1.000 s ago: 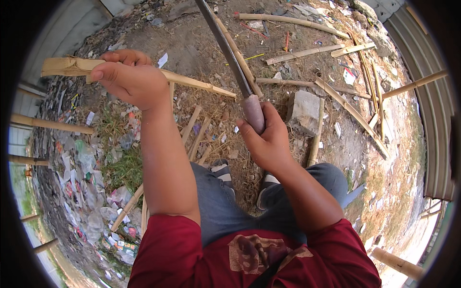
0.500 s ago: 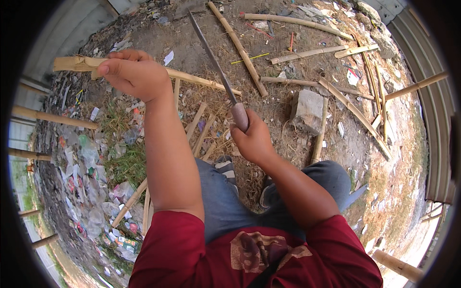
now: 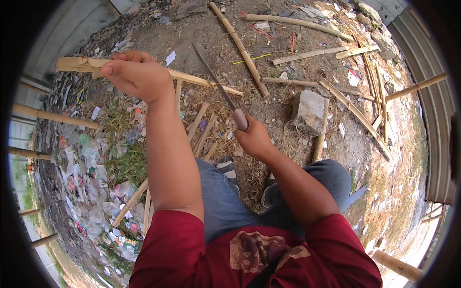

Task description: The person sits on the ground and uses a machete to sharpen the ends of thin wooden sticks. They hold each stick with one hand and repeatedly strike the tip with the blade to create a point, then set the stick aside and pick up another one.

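Note:
My left hand [image 3: 137, 77] is closed around a split bamboo strip [image 3: 196, 79], held out at the upper left. One thick, pale end sticks out to the left of the fist, and the thin end runs right. In my right hand [image 3: 255, 139], closed on its brownish handle, is a machete [image 3: 239, 118] with a long dark blade. That blade points up and to the left, crossing the strip close to its thin right end. Whether the edge touches the strip I cannot tell for sure.
A grey concrete block [image 3: 308, 112] sits right of my right hand. Bamboo pieces [image 3: 356, 118] lie about on the right, with one pole [image 3: 240, 50] ahead. Plastic litter [image 3: 91, 192] and grass cover the ground at left. A corrugated metal wall [image 3: 427, 105] stands at right.
My right hand has shifted slightly down and right, and the machete's tip has dropped lower and nearer to the strip. The left hand and the strip have hardly moved.

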### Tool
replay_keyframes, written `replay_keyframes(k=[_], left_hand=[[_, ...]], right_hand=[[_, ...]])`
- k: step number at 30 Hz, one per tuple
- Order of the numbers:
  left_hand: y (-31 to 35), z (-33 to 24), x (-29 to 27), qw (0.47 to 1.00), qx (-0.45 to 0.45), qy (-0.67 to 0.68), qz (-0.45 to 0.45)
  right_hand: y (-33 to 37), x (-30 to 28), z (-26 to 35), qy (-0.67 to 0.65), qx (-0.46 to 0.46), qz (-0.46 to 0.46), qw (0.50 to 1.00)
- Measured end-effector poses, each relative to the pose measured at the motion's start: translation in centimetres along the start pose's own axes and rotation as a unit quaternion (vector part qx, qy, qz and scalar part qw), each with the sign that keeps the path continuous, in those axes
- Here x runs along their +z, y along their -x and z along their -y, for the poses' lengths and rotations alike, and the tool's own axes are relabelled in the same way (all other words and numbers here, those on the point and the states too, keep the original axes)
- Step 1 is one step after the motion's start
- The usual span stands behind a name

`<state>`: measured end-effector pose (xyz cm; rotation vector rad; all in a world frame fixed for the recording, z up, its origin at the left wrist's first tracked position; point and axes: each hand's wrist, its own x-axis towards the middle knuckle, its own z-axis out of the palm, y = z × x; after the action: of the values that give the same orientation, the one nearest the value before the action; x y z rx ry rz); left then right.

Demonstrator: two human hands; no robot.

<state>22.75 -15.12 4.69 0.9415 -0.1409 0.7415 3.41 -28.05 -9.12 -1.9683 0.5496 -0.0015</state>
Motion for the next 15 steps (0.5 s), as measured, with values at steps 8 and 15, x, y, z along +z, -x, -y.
replay_keyframes(k=[8, 15], left_hand=[[0.2, 0.6, -0.4, 0.985, 0.106, -0.085, 0.103], [-0.1, -0.3, -0.5, 0.999, 0.003, -0.027, 0.038]], right_hand=[[0.2, 1.4, -0.8, 0.103, -0.074, -0.028, 0.991], [-1.9, 1.1, -2.4, -0.05, 0.082, 0.056, 0.994]])
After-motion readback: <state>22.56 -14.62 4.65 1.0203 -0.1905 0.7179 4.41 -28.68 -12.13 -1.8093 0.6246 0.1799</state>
